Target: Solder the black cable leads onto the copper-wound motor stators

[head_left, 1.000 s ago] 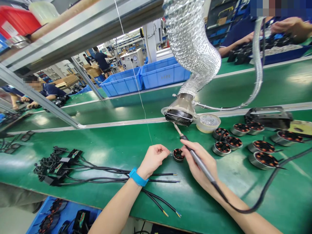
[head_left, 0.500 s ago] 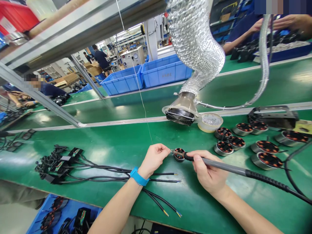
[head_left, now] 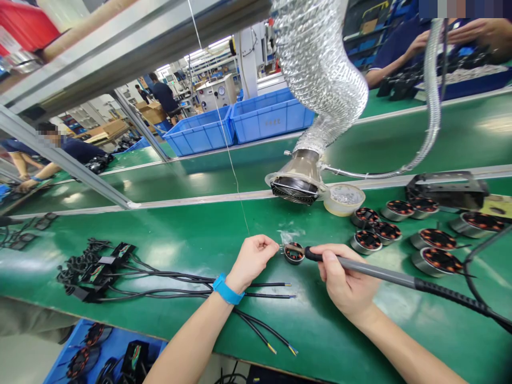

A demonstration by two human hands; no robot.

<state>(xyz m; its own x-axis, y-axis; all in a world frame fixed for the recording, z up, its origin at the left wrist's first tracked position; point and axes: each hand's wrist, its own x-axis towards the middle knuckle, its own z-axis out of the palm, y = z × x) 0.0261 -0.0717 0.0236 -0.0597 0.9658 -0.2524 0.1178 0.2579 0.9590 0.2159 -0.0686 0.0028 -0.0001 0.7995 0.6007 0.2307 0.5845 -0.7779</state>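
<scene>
My right hand is closed round the grey handle of a soldering iron, whose tip points left over a small round motor stator on the green bench. A wisp of smoke rises by the tip. My left hand, with a blue band at the wrist, pinches a thin wire that comes down from above; its end is by the iron's tip. Black cables with stripped ends lie beneath my left wrist, running from black housings at the left.
A fume hood on a silver duct hangs above the bench. Beside it is a round dish. Several stators and a black bracket stand at the right. Blue bins and people are beyond. A blue crate is below left.
My right hand and the iron have moved slightly right, away from my left fingertips. Smoke now shows above the stator. My left hand has hardly moved.
</scene>
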